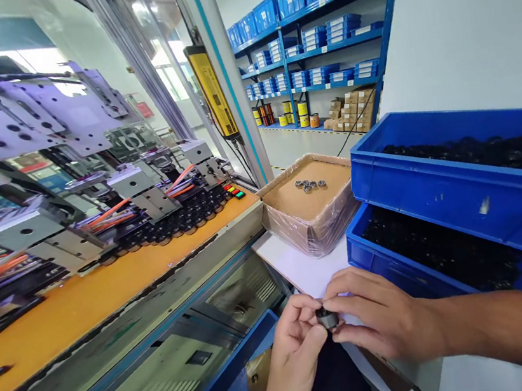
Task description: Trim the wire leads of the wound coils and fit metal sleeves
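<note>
Low in the middle of the head view, my left hand [296, 345] and my right hand [377, 311] meet around a small dark ring-shaped part [327, 319]. Fingertips of both hands pinch it from either side. Its outer side is grey metal and its upper rim looks black; the fingers hide the rest. Beyond my hands, a cardboard box [287, 214] lined with clear plastic carries several small shiny metal rings [310, 185] on its cardboard top.
Two stacked blue bins [432, 182] with black parts stand at the right. On the left, a machine with metal blocks [139, 186] sits over an orange work surface [125, 297] bearing a row of dark round parts [182, 222]. Blue shelves [285, 64] stand behind.
</note>
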Action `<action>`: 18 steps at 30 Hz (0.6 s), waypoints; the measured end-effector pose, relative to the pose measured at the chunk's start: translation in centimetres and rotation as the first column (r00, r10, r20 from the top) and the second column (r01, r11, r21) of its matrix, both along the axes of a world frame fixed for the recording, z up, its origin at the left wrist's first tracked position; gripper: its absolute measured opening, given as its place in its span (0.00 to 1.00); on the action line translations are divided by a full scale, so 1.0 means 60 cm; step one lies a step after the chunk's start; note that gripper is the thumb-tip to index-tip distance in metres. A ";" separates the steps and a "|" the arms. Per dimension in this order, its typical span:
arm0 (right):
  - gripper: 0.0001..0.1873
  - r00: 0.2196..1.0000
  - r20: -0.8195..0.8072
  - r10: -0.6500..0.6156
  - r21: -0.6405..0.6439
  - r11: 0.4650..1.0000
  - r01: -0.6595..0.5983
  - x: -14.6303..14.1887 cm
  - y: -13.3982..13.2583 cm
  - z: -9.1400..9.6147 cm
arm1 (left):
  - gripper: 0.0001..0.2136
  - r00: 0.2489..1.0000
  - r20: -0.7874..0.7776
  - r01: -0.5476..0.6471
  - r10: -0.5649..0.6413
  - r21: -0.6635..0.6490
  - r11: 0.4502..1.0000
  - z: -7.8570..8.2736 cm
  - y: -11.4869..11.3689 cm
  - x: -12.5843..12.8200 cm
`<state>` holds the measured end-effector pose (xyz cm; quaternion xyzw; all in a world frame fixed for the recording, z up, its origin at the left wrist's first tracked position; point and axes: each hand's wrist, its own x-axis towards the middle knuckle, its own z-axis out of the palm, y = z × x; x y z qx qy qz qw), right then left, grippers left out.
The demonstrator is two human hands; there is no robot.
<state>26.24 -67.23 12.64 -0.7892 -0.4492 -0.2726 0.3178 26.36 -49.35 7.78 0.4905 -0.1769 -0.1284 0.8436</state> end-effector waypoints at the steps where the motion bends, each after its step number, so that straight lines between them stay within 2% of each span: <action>1: 0.07 1.000 -0.021 0.011 0.019 1.000 -0.011 0.001 0.001 -0.001 | 0.11 0.996 -0.063 0.059 -0.064 -0.077 0.995 0.000 -0.002 -0.001; 4: 0.08 0.999 -0.016 0.052 0.061 0.997 -0.051 0.001 0.002 -0.006 | 0.14 0.964 -0.182 0.153 -0.192 -0.206 0.967 -0.001 -0.005 -0.005; 8: 0.09 0.999 0.021 0.043 0.062 0.997 -0.044 0.000 0.002 -0.006 | 0.13 0.964 -0.141 0.199 -0.227 -0.188 0.962 -0.004 -0.002 -0.004; 10: 0.09 0.999 0.037 0.035 0.035 0.999 -0.036 -0.002 0.004 -0.001 | 0.13 0.981 -0.048 0.184 -0.191 -0.111 0.977 -0.003 0.002 -0.002; 14: 0.11 0.995 0.095 -0.016 -0.030 0.999 0.019 -0.011 0.009 0.000 | 0.14 0.995 0.069 0.059 -0.068 0.121 0.991 0.003 0.010 -0.006; 16: 0.12 0.983 0.162 -0.090 -0.070 0.992 0.102 -0.011 0.003 -0.014 | 0.14 0.994 0.106 0.008 -0.033 0.226 0.974 0.010 0.016 -0.003; 17: 0.12 0.970 0.199 -0.141 -0.094 0.982 0.162 -0.007 -0.003 -0.024 | 0.13 0.986 0.165 -0.049 -0.002 0.307 0.950 0.016 0.024 0.004; 18: 0.14 0.951 0.260 -0.166 -0.115 0.973 0.201 0.000 -0.012 -0.034 | 0.12 0.968 0.247 -0.144 0.045 0.402 0.904 0.025 0.036 0.014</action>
